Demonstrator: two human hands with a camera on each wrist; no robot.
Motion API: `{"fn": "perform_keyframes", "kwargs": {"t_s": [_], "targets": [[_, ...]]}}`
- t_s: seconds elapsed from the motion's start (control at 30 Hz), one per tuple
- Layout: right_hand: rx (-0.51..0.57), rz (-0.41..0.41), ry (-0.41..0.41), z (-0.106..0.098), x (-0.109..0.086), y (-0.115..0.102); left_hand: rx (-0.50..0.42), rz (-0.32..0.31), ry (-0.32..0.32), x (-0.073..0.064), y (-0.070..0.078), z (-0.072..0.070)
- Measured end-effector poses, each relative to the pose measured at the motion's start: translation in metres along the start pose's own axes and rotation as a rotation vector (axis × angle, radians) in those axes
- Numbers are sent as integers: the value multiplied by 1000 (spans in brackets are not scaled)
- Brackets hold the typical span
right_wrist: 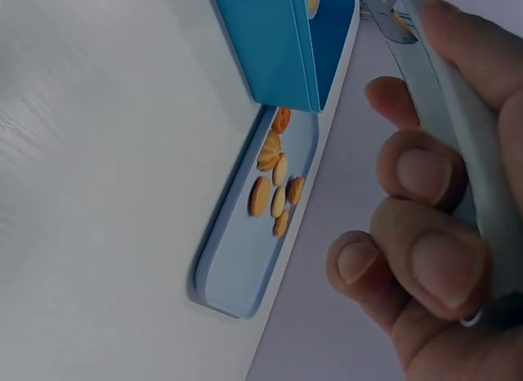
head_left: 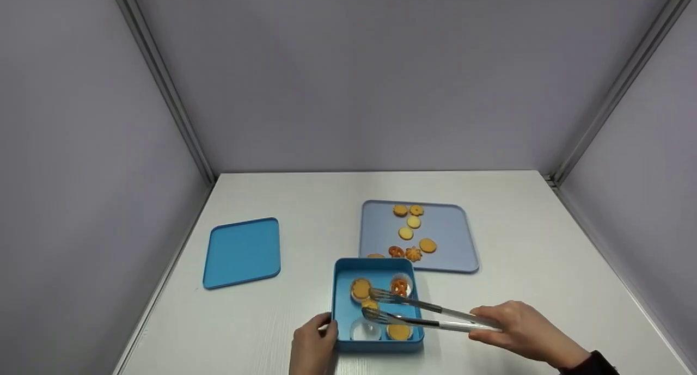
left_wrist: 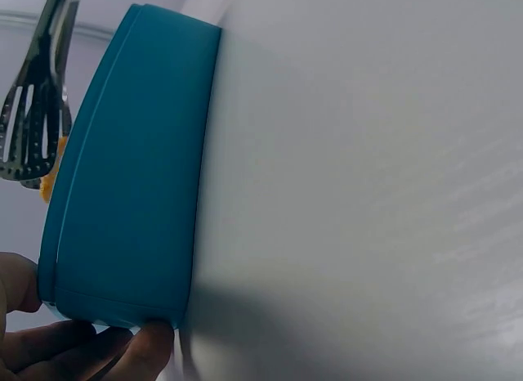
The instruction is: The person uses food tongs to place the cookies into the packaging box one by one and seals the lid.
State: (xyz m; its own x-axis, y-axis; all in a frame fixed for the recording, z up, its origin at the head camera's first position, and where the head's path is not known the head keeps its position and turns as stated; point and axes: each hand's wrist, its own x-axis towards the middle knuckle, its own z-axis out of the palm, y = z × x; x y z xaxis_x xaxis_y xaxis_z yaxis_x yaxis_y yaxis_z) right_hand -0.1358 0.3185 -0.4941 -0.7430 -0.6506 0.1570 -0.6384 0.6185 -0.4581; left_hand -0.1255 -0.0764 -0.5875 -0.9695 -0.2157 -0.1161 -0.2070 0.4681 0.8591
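- Now, slotted silver metal tongs (head_left: 456,326) are gripped by the right hand (head_left: 509,330)!
- Between their tips, over the rectangular blue box (head_left: 381,346), a golden biscuit (head_left: 370,305) is framed.
- The box's left side is held by the left hand (head_left: 312,345).

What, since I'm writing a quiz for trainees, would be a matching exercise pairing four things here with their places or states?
1. tongs
2. left hand
3. pale tray
4. flat blue tray

A. bears loose cookies
B. lies apart, left of the blue box
C. held in the right hand
D. touches the blue box's left side

Pairs: 1-C, 2-D, 3-A, 4-B
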Motion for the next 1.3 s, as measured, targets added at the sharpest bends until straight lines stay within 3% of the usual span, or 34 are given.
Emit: {"fn": "perform_keyframes", "kwargs": {"t_s": [0.27,0.6,0.77,1.0,1.3], "targets": [[32,0,-75,3,2,-1,4,-11,7,1,0,1],[54,29,-154,7,10,-3,-12,32,3,0,-1,-1],[10,30,-157,7,13,-5,-14,33,8,0,-1,-1],[19,62,-184,7,16,-6,-12,16,-13,1,0,-2],[53,89,-183,10,16,-4,-7,28,7,0,0,-1]]}}
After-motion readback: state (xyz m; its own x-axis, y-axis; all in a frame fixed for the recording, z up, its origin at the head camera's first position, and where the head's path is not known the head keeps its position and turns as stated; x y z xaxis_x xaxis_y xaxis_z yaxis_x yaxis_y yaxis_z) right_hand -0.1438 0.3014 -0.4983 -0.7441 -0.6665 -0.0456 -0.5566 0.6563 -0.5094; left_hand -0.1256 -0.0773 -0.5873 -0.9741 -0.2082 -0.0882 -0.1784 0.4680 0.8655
